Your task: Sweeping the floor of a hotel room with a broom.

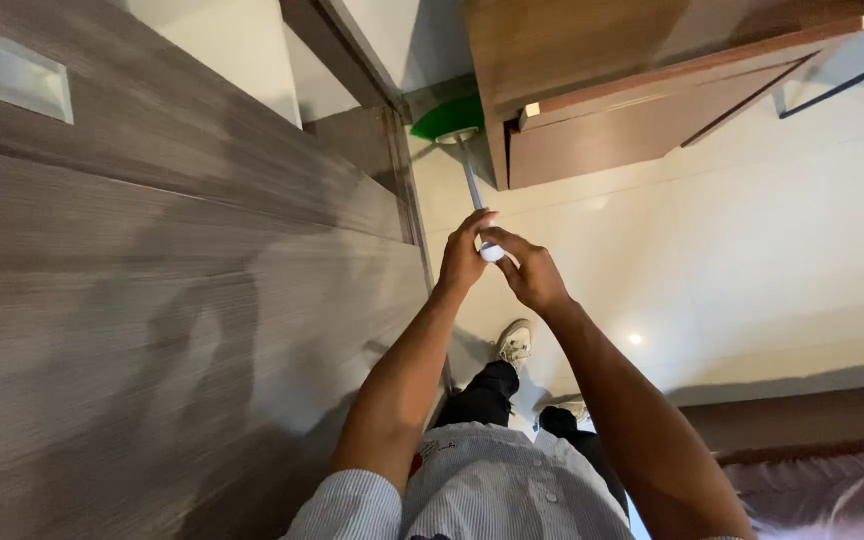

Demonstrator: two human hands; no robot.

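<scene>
A broom with a thin white handle [472, 180] and a green head [449, 118] reaches down to the floor, its head tucked in the corner between a wardrobe and a wooden desk. My left hand [463, 255] grips the top of the handle from the left. My right hand [529, 270] closes on the handle's white end from the right. Both hands are together, just above my legs and white shoes [514, 343].
A tall grey-brown wood wardrobe door [152, 280] fills the left. A brown wooden desk or drawer unit [632, 100] stands at the top right. Pale glossy floor tiles [752, 240] spread to the right. A bed edge with purple bedding [832, 480] lies at the bottom right.
</scene>
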